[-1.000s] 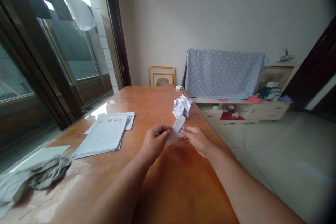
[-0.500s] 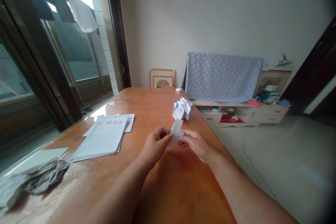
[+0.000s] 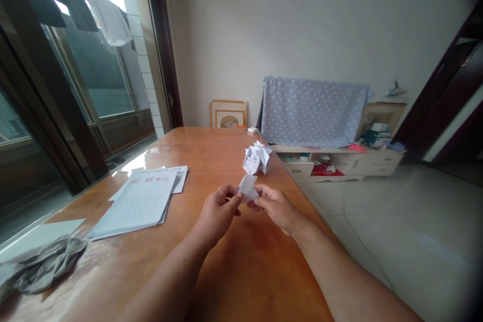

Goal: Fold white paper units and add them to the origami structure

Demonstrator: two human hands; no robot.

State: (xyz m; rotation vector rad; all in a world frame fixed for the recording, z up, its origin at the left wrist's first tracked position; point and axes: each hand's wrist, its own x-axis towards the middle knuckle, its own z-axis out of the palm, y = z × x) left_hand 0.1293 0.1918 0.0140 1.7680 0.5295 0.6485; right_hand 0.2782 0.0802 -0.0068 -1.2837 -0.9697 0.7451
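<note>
Between my two hands is a small folded piece of white paper (image 3: 248, 187) with faint printed lines, held above the wooden table (image 3: 222, 256). My left hand (image 3: 221, 209) pinches its left side between thumb and fingers. On the right edge, my right hand (image 3: 274, 206) grips it the same way. Just beyond the hands, a cluster of folded white paper pieces (image 3: 257, 157) with printed marks stands near the table's right edge. Farther left lies a stack of lined paper sheets (image 3: 136, 201) with red characters across the top sheet.
A crumpled grey cloth (image 3: 53, 264) lies at the table's near left, beside a pale sheet (image 3: 45, 234). A small white box (image 3: 252, 130) sits at the far edge. Beyond the right edge are tiled floor and a low white cabinet (image 3: 356, 163) behind, under a dotted blue cloth (image 3: 313, 110).
The strip of paper that stuck up and hung below my fingers now looks shorter and more compact. Both hands keep hold of it. The whole view has shifted slightly.
</note>
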